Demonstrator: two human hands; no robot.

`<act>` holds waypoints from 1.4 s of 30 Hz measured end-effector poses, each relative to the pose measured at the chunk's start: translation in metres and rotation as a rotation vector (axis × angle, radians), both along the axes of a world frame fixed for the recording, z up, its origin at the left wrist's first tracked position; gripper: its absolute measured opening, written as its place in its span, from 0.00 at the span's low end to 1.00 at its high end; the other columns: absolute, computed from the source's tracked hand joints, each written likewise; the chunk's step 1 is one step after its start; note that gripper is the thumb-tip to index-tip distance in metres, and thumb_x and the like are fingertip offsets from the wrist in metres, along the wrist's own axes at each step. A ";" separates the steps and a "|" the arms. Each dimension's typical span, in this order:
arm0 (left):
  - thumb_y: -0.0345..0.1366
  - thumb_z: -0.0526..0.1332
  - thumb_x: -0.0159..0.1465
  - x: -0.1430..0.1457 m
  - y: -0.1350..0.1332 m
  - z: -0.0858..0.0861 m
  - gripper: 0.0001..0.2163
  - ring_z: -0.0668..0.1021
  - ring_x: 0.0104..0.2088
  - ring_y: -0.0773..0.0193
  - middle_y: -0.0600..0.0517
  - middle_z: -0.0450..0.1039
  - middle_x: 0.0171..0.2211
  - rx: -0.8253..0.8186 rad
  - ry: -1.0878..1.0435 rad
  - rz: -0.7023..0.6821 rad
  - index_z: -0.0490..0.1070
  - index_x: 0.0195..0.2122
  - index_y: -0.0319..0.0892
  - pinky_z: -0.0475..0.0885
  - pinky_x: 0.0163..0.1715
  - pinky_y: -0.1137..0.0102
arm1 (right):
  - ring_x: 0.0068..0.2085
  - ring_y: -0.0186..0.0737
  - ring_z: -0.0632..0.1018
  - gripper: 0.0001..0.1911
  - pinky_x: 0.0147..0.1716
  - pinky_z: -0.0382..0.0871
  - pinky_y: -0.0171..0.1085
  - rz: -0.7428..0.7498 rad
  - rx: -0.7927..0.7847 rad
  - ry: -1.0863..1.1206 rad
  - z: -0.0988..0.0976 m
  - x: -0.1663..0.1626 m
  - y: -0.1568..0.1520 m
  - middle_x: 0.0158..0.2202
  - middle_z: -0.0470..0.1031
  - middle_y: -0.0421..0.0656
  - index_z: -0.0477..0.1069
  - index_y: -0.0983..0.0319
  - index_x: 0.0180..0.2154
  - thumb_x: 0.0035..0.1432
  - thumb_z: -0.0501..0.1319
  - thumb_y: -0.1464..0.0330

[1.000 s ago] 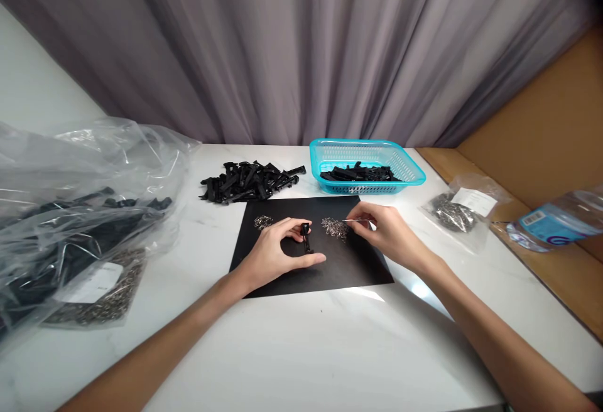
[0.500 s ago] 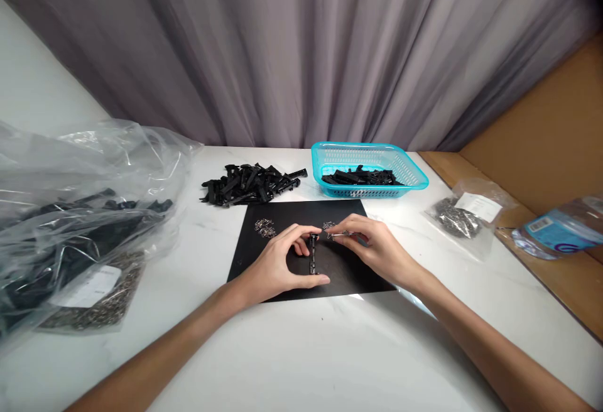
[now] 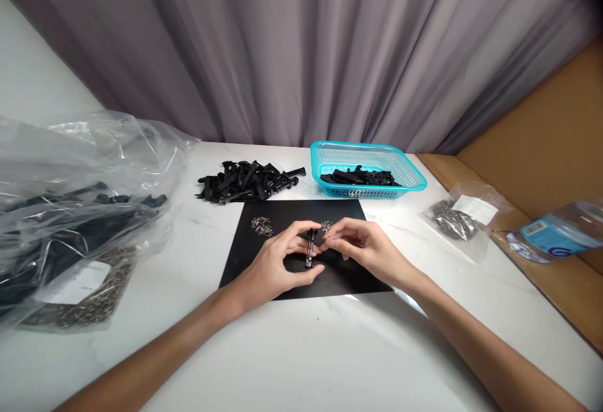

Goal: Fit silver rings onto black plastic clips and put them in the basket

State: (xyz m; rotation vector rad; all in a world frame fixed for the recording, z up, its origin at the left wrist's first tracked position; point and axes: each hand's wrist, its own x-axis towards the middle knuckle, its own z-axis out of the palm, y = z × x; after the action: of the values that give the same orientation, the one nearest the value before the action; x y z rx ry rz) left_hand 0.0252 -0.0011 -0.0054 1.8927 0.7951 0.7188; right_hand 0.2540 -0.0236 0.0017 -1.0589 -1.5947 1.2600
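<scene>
My left hand point(image 3: 277, 261) holds a narrow black plastic part point(image 3: 309, 250) upright over the black mat point(image 3: 348, 277), between thumb and fingertips. Beside it, my right hand point(image 3: 372, 245) is closed in a pinch on thin metal tweezers point(image 3: 335, 238), whose tips point toward the part. Whether a small piece sits in the tips is too fine to tell. Small metal pieces lie on the mat in two heaps: a left heap point(image 3: 262, 227) and a right heap point(image 3: 326, 227), partly hidden behind my right fingers.
Behind the mat are a pile of black plastic parts point(image 3: 249, 181) and a blue basket point(image 3: 417, 179) holding similar parts. A large clear bag point(image 3: 141, 142) lies left, over a bag of metal pieces point(image 3: 101, 292). Another small bag point(image 3: 455, 220) and a plastic bottle point(image 3: 556, 233) lie right.
My right hand has come from the right heap toward the black part, bringing the tweezers beside it. My left hand still holds the part, now slightly tilted. The view has shifted a little.
</scene>
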 end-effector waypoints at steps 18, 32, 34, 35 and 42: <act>0.41 0.72 0.61 0.003 -0.002 -0.002 0.28 0.80 0.50 0.57 0.50 0.75 0.50 -0.043 -0.005 0.030 0.63 0.59 0.50 0.78 0.54 0.58 | 0.41 0.44 0.81 0.17 0.39 0.72 0.40 -0.044 -0.006 -0.005 -0.006 -0.002 0.002 0.40 0.82 0.44 0.77 0.59 0.45 0.60 0.69 0.55; 0.46 0.79 0.50 0.004 -0.005 0.003 0.34 0.78 0.57 0.54 0.51 0.75 0.56 0.133 0.032 0.143 0.67 0.56 0.50 0.74 0.61 0.56 | 0.35 0.38 0.77 0.09 0.34 0.70 0.38 -0.189 0.215 -0.136 -0.005 -0.002 -0.003 0.41 0.81 0.43 0.81 0.58 0.42 0.64 0.66 0.61; 0.46 0.79 0.51 0.004 -0.006 0.003 0.34 0.79 0.56 0.54 0.52 0.76 0.56 0.164 0.026 0.152 0.67 0.56 0.51 0.75 0.60 0.56 | 0.32 0.36 0.74 0.09 0.31 0.68 0.37 -0.221 0.215 -0.130 -0.004 -0.002 -0.004 0.39 0.81 0.42 0.80 0.58 0.42 0.64 0.67 0.61; 0.47 0.78 0.51 0.004 -0.007 0.003 0.34 0.79 0.56 0.55 0.52 0.76 0.55 0.200 0.019 0.160 0.67 0.57 0.51 0.75 0.59 0.57 | 0.30 0.35 0.73 0.09 0.30 0.68 0.37 -0.239 0.224 -0.123 -0.004 -0.002 -0.004 0.38 0.81 0.41 0.80 0.58 0.42 0.63 0.68 0.60; 0.43 0.78 0.53 0.001 -0.015 0.001 0.38 0.77 0.56 0.53 0.46 0.75 0.57 0.662 -0.096 0.217 0.63 0.62 0.50 0.74 0.57 0.56 | 0.39 0.39 0.78 0.01 0.34 0.70 0.38 -0.230 0.433 -0.078 0.005 -0.002 -0.012 0.37 0.81 0.41 0.81 0.55 0.37 0.63 0.69 0.67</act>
State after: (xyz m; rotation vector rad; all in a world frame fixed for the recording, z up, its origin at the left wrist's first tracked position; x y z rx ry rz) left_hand 0.0265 -0.0159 -0.0045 2.3461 0.7642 1.3211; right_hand 0.2520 -0.0357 0.0066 -0.9847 -1.6524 0.6866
